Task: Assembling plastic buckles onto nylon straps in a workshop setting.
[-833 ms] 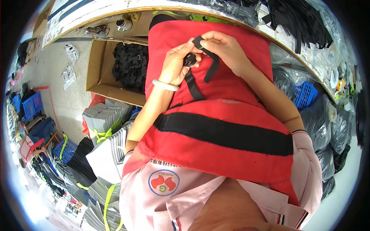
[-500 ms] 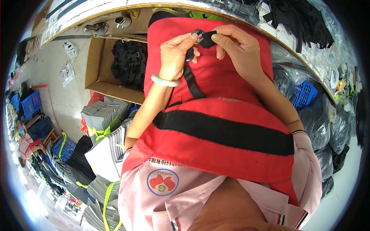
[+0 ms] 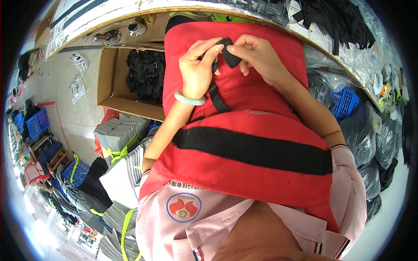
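Above the red apron (image 3: 261,95) on my lap, both hands meet at a small black fabric strap piece (image 3: 231,60). My left hand (image 3: 198,65), with a pale green bangle at the wrist, pinches its left side between thumb and fingers. Another dark bit shows under the left fingers; its kind is hidden. My right hand (image 3: 260,56) is closed on the strap piece's right edge, thumb against it. A black band (image 3: 219,99) lies across the apron below my left hand.
An open cardboard box (image 3: 114,78) of small black strap pieces stands left of my lap. Stacked grey sheets (image 3: 124,130) tied with yellow-green bands lie below it. A worktable edge (image 3: 257,19) runs ahead; black plastic bags (image 3: 359,130) and a blue basket (image 3: 345,103) are at right.
My right hand has drawn closer to the left, and the strap piece now hangs between them at a steeper angle. The reddish gap seen beside it is covered.
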A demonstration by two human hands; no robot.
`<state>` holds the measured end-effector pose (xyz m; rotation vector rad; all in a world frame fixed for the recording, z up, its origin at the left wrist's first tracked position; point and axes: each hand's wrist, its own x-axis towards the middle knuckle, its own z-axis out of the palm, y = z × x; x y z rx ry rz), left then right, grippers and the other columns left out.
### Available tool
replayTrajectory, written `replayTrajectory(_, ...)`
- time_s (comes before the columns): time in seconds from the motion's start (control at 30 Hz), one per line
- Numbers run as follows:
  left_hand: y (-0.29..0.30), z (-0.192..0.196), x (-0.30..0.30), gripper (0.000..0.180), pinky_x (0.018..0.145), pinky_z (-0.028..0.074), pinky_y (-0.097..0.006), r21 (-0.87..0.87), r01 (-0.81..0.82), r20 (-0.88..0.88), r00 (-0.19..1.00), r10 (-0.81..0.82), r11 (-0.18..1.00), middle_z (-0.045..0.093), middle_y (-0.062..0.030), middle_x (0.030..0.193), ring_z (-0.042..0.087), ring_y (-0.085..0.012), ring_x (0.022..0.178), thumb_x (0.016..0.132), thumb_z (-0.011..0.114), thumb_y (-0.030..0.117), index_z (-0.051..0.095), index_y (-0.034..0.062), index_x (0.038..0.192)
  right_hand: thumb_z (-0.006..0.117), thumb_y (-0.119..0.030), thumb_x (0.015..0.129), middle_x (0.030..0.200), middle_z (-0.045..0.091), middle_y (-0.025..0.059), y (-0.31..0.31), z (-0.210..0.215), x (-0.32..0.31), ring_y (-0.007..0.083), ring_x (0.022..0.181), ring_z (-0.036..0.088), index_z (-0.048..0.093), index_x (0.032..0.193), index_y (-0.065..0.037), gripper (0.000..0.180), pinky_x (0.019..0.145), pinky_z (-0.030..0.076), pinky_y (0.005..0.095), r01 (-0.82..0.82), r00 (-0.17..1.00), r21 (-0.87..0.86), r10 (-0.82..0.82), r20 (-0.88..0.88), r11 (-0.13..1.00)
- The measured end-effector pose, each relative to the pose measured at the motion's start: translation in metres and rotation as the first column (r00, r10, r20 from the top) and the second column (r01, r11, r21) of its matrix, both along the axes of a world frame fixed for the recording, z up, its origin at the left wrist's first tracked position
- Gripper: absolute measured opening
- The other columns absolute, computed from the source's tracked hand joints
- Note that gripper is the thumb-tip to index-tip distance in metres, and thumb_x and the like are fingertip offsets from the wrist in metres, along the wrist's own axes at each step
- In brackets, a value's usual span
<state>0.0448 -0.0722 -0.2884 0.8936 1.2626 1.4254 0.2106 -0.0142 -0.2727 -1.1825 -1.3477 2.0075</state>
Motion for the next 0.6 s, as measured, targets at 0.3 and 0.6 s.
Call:
replayTrajectory(0.3, -0.004, 0.004, -0.006, 0.015, 0.046, 0.046, -0.019, 0.051, 0.042, -0.087, 0.995, -0.038, 0.998, 0.063, -0.0057, 0.094, 0.057, -0.0068, 0.064, 0.085, 0.066, -0.002, 0.071, -0.0004, 0.099, 0.059, -0.025, 0.095, 0.086, 0.061, 0.0021, 0.003, 0.008, 0.002, 0.0069, 0.067, 0.061, 0.061, 0.106, -0.003, 0.024, 0.054, 0.051, 0.0196, 0.007, 0.995, -0.052, -0.012, -0.102, 0.999)
replayTrajectory(0.6, -0.015, 0.004, -0.01, 0.018, 0.064, 0.047, -0.021, 0.25, 0.16, -0.338, 0.939, -0.068, 0.955, 0.061, -0.0048, 0.099, 0.059, -0.0104, 0.081, 0.079, 0.069, -0.007, 0.072, -0.0001, 0.095, 0.062, -0.022, 0.093, 0.082, 0.063, 0.0012, 0.015, 0.003, 0.013, 0.0059, 0.067, 0.058, 0.064, 0.099, -0.003, 0.02, 0.06, 0.048, 0.0203, -0.188, 0.982, 0.09, 0.184, 0.05, 0.978)
